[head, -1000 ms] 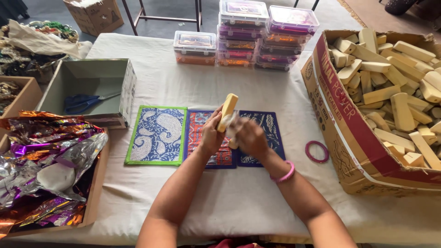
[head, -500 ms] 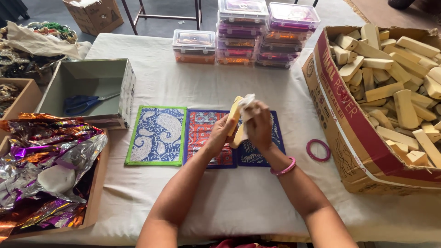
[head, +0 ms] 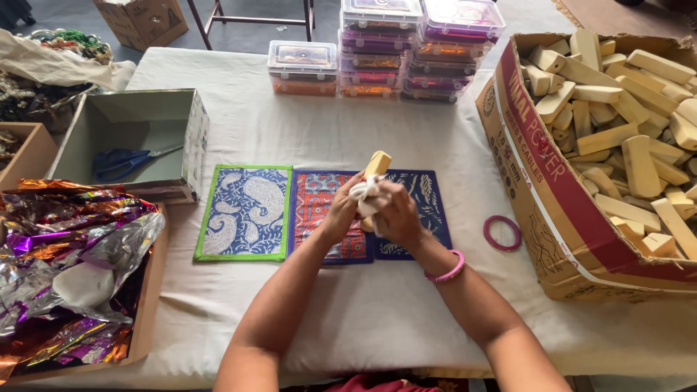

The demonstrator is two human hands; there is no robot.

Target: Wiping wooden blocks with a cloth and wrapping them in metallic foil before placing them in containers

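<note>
A: Wooden block [head: 378, 164] is being gripped upright over the printed mats, left hand [head: 340, 215] curled shut around its lower part, right hand [head: 396, 215] closed on a white cloth [head: 365, 192] and pressing it against the block

B: Where exactly is it sitting?

A: Held up in both hands above the red mat [head: 328, 218] and the dark blue mat [head: 417, 210], only the top end is showing past the fingers

B: Risks?

A: Grip is looking low on the block, so I'm judging it could be slipping out and dropping onto the mats if the cloth hand is pushing hard. Cloth is bunched too, could be catching on a corner

B: Anything nearby in the way?

A: Pink ring [head: 502, 232] is lying on the worktop [head: 377, 327] just right of the mats, an elbow swinging out could be knocking it toward the cardboard box [head: 541, 218] of more blocks. Green-edged mat [head: 245, 211] is lying left, stacked plastic boxes [head: 385, 51] well behind, likely safe

B: Bangle?

A: Pink bangle [head: 446, 273] on the right wrist, could be snagging the cloth, just guessing
</note>
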